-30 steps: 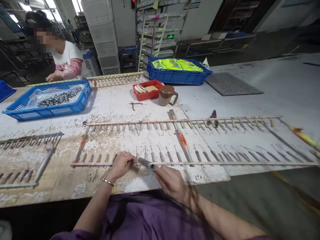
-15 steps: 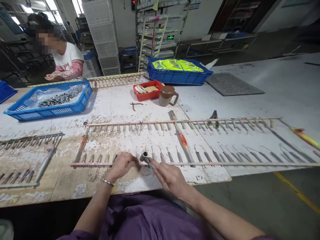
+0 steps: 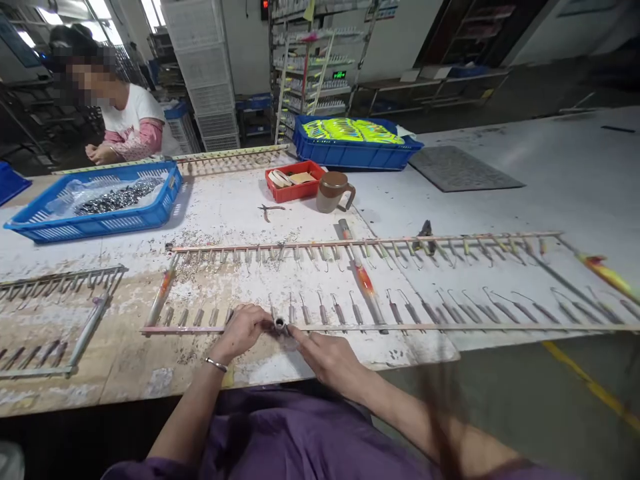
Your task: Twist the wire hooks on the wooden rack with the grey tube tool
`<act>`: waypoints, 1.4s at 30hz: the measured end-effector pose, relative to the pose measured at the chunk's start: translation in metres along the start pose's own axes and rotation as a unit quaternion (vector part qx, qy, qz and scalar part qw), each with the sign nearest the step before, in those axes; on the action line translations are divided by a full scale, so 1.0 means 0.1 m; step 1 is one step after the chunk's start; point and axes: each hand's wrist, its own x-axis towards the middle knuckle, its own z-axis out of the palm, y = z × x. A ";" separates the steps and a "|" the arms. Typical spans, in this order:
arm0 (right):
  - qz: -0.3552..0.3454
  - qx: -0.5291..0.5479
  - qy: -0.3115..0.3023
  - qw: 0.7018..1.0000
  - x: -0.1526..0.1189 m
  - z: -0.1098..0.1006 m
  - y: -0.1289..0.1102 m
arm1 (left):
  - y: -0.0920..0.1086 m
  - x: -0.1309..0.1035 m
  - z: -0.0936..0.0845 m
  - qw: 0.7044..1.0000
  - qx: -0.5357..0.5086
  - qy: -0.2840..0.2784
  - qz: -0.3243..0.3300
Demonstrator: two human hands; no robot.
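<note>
My left hand (image 3: pixel 246 331), with a metal bracelet on the wrist, is closed at the near rail of a long frame (image 3: pixel 200 329); what its fingers pinch is too small to name. My right hand (image 3: pixel 325 353) is wrapped round a small metal tool with a hollow round end (image 3: pixel 280 323). That end sits close to my left fingertips, over the near rail. Small grey pieces with thin wire hooks (image 3: pixel 323 313) line both long rails. An orange-and-grey crossbar (image 3: pixel 366 283) spans the frame.
A second frame (image 3: pixel 93 333) lies at left. Farther back are a blue basket (image 3: pixel 100 230), pliers (image 3: pixel 267 213), a red tray (image 3: pixel 295 192), a brown mug (image 3: pixel 330 195), a blue bin (image 3: pixel 350 157) and a dark mat (image 3: pixel 465 169). A person (image 3: pixel 133 123) sits across the table.
My right hand and the tool have moved slightly left, nearer my left fingertips. My left hand has stayed almost in place. The view has shifted a little.
</note>
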 end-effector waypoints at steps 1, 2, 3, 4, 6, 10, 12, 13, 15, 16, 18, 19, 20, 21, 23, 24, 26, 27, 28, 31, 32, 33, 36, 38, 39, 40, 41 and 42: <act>0.007 0.001 -0.009 1.000 0.00 0.00 0.00 | 0.00 0.00 0.00 1.000 -0.003 0.000 -0.001; 0.016 0.007 -0.013 1.000 0.00 -0.01 -0.01 | -0.01 0.00 0.01 1.000 -0.007 0.002 -0.003; 0.023 0.014 -0.012 1.000 0.00 -0.02 -0.01 | -0.01 0.00 0.02 1.000 -0.010 0.005 -0.006; 0.025 0.020 -0.006 0.999 0.01 -0.03 -0.02 | -0.01 0.01 0.02 1.000 -0.010 0.008 -0.008; 0.015 0.020 0.011 1.000 0.01 -0.04 -0.03 | -0.02 0.01 0.03 1.000 -0.008 0.012 -0.007; -0.005 0.007 -0.013 1.000 0.02 0.00 -0.06 | -0.02 0.00 0.03 1.000 -0.007 0.014 -0.003; 0.009 0.025 -0.018 0.999 0.03 0.00 -0.08 | -0.02 0.00 0.03 1.000 -0.008 0.017 -0.003; 0.015 0.035 -0.009 0.999 0.04 -0.01 -0.09 | -0.03 0.00 0.03 1.000 -0.007 0.019 -0.002; 0.014 0.042 0.015 0.999 0.04 -0.01 -0.09 | -0.03 0.00 0.03 1.000 -0.002 0.022 0.001; 0.009 0.035 0.019 0.999 0.04 -0.01 -0.09 | -0.04 0.00 0.04 1.000 0.000 0.023 0.002; 0.000 0.015 0.003 1.000 0.03 0.02 -0.08 | -0.04 -0.01 0.04 1.000 -0.002 0.021 0.003; 0.000 0.009 -0.012 1.000 0.02 0.03 -0.07 | -0.05 -0.01 0.05 1.000 -0.005 0.019 0.004; 0.003 0.009 -0.024 1.000 0.01 0.03 -0.07 | -0.05 -0.01 0.05 1.000 -0.007 0.018 0.004; 0.010 0.013 -0.028 0.999 0.01 0.03 -0.07 | -0.05 -0.01 0.05 1.000 -0.009 0.019 0.004; 0.024 0.030 -0.016 0.999 0.00 0.03 -0.07 | -0.05 0.00 0.06 1.000 -0.008 0.024 0.002; 0.027 0.034 -0.003 0.999 0.00 0.03 -0.07 | -0.05 0.00 0.06 1.000 -0.005 0.027 0.001; 0.022 0.027 0.009 0.999 -0.01 0.06 -0.06 | -0.05 -0.01 0.06 1.000 0.001 0.028 0.000; 0.018 0.018 0.000 1.000 -0.02 0.07 -0.06 | -0.05 -0.01 0.05 1.000 0.003 0.026 0.001; 0.016 0.011 -0.016 1.000 -0.03 0.08 -0.05 | -0.04 -0.01 0.05 1.000 0.004 0.022 0.003; 0.020 0.013 -0.048 0.999 -0.03 0.07 -0.06 | -0.04 -0.01 0.05 1.000 -0.003 0.022 0.007; 0.025 0.021 -0.045 0.998 -0.03 0.06 -0.06 | -0.04 -0.01 0.05 1.000 -0.005 0.027 0.007; 0.030 0.030 -0.033 0.999 -0.02 0.05 -0.07 | -0.04 -0.01 0.05 0.999 -0.004 0.033 0.008; 0.030 0.035 -0.017 0.999 -0.03 0.06 -0.07 | -0.04 -0.01 0.05 0.999 -0.002 0.034 0.011; 0.025 0.019 -0.029 0.999 -0.04 0.09 -0.05 | -0.03 -0.01 0.05 1.000 -0.004 0.023 0.008; 0.029 0.013 -0.037 0.999 -0.05 0.10 -0.05 | -0.03 -0.01 0.05 1.000 -0.006 0.020 0.003; 0.036 0.011 -0.042 0.998 -0.06 0.10 -0.04 | -0.02 -0.01 0.05 1.000 -0.008 0.018 -0.003; 0.046 0.014 -0.042 0.998 -0.06 0.10 -0.04 | -0.02 0.00 0.04 1.000 -0.010 0.019 -0.010; 0.056 0.021 -0.039 0.997 -0.07 0.09 -0.04 | -0.01 0.00 0.04 1.000 -0.011 0.021 -0.015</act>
